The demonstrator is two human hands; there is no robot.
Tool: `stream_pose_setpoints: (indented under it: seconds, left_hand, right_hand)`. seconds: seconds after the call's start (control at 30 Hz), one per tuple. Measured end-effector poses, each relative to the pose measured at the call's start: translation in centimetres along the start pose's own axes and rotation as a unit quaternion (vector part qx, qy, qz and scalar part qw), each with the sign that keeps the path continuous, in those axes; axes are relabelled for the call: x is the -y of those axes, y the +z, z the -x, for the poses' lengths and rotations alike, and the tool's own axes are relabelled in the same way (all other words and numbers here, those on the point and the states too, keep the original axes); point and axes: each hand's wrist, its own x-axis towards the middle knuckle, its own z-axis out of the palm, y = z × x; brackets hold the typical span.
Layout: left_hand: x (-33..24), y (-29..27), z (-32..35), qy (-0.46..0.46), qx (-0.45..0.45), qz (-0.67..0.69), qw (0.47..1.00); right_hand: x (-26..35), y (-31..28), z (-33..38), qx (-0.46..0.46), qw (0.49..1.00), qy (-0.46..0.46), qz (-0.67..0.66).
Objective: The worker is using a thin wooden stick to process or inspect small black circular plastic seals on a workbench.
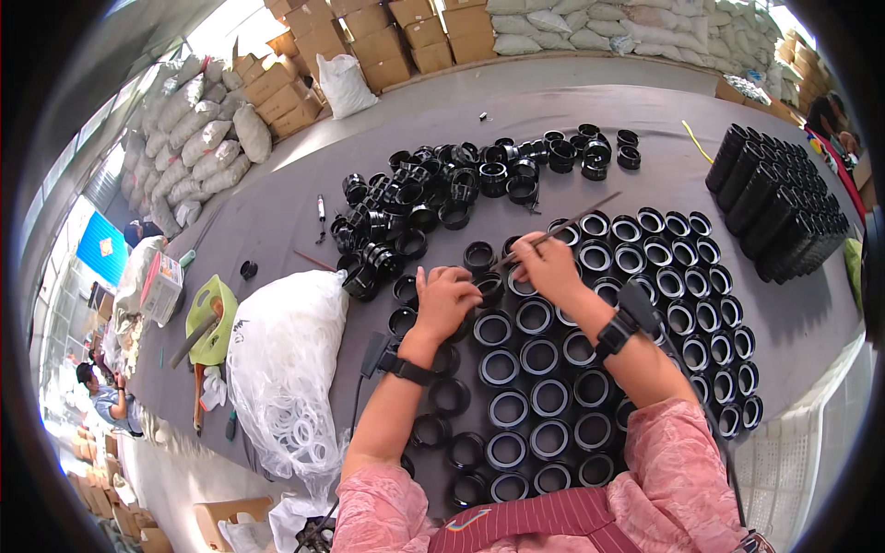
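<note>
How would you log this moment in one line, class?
left hand: at black ring | right hand: holds dark rod | table: white-lined rings, plastic bag

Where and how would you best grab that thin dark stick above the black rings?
The thin dark stick is probably best pinched partway along its shaft, coming from the near side, as the right hand does. It is straight and slim and slants toward the far right, with a long bare length beyond the hand.
</note>
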Motion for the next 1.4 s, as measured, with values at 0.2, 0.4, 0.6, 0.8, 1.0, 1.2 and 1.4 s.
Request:
stream_pose_setpoints:
  seconds: [0.2,0.4,0.6,0.8,1.0,1.2,1.4]
  left_hand:
    - [2.3,2.0,-1.8,-0.126,0.008,0.139,0.982]
    - [0.5,1.9,-3.1,-0.14,-0.003,-0.036,0.989]
    - [0.6,2.3,-2.7,-0.031,-0.07,-0.049,0.996]
    - [-2.1,1.7,-2.7,0.095,-0.028,0.018,0.995]
    - [-2.5,3.0,-3.2,0.111,0.023,-0.009,0.994]
    - [-2.4,3.7,-3.4,0.138,0.029,-0.034,0.989]
    - [-2.4,3.8,-3.4,0.131,0.041,-0.035,0.99]
  right_hand:
    - [0.1,-1.8,0.8,-0.013,0.997,0.04,-0.058]
    - [-0.5,-1.8,1.0,-0.012,0.998,0.03,0.059]
    - [-1.4,0.1,1.1,0.015,0.995,-0.019,0.1]
    - [-1.1,-1.3,1.1,-0.002,0.995,-0.023,0.097]
    - [-1.5,-1.9,2.1,0.019,0.991,0.019,0.131]
    - [-0.5,-3.7,0.1,0.066,0.966,-0.007,0.25]
    - [-2.7,-2.5,-0.9,0.031,0.971,-0.054,0.232]
